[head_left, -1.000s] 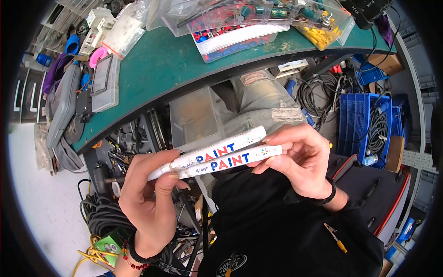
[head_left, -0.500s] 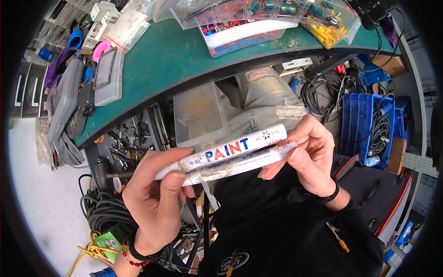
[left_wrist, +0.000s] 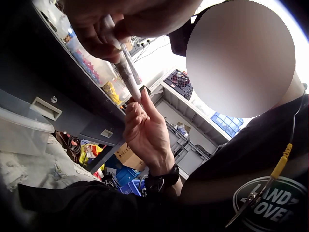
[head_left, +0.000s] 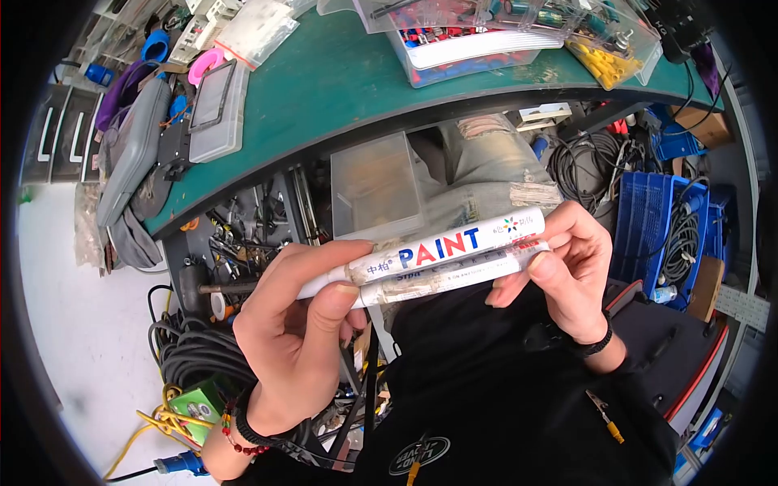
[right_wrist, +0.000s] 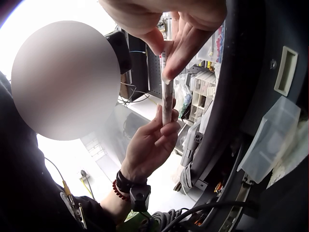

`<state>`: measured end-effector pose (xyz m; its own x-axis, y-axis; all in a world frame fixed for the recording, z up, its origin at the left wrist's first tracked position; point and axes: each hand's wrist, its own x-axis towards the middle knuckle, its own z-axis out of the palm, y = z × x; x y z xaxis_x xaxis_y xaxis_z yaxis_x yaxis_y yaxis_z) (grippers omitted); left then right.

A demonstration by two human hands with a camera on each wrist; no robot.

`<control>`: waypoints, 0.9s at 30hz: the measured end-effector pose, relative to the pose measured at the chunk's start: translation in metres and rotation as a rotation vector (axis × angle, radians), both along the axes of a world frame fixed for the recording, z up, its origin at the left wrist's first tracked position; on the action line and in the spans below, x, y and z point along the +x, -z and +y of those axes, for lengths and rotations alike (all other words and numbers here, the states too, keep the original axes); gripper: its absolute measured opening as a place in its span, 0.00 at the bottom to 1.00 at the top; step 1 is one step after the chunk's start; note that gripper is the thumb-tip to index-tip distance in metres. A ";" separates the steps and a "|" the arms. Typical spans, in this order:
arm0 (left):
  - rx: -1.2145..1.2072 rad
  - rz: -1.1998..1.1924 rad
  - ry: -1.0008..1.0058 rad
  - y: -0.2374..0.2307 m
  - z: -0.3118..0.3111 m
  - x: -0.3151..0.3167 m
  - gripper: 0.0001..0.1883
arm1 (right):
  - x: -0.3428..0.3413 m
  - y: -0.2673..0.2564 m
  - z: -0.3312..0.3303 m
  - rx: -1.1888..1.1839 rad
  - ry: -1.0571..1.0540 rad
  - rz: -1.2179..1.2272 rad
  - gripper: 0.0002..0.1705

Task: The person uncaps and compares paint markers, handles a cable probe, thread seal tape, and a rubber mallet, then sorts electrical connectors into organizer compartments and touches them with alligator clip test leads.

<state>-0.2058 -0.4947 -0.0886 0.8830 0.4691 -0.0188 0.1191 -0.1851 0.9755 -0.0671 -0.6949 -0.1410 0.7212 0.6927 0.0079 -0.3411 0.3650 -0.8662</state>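
Observation:
Two white paint markers lie side by side, held between both hands over the lap. The upper marker (head_left: 470, 240) shows the word PAINT in blue and red letters. On the lower marker (head_left: 463, 275), small print and dirty smudges face up. My left hand (head_left: 296, 320) pinches both markers at their left ends between thumb and index finger. At their right ends, the thumb and fingers of my right hand (head_left: 574, 271) pinch them. In the right wrist view one marker (right_wrist: 166, 94) runs from hand to hand and largely covers the other.
A green workbench (head_left: 316, 89) crosses ahead, bearing a clear tub of red and blue parts (head_left: 478, 69) and a grey case (head_left: 134, 166). Below its edge stands a translucent plastic box (head_left: 374, 190). Blue crates (head_left: 648, 227) hold cables at right. Black cable coils (head_left: 198, 344) lie lower left.
The markers have turned in the fingers: the lower one showed PAINT a second ago and now shows small print. Both hands and the surroundings sit farther right in the head view.

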 end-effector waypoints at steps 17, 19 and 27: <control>0.016 -0.038 -0.027 0.002 0.003 -0.001 0.11 | -0.002 0.009 0.004 0.051 0.024 -0.224 0.15; 0.034 -0.046 -0.038 0.002 0.002 -0.001 0.11 | -0.001 0.010 0.002 0.058 -0.010 -0.230 0.15; 0.081 -0.100 -0.031 0.005 0.003 0.000 0.11 | -0.001 0.006 0.001 0.005 -0.093 -0.105 0.13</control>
<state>-0.2063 -0.4920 -0.0934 0.8638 0.4922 0.1075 0.0291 -0.2618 0.9647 -0.0682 -0.6940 -0.1465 0.6490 0.7562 0.0837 -0.2813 0.3407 -0.8971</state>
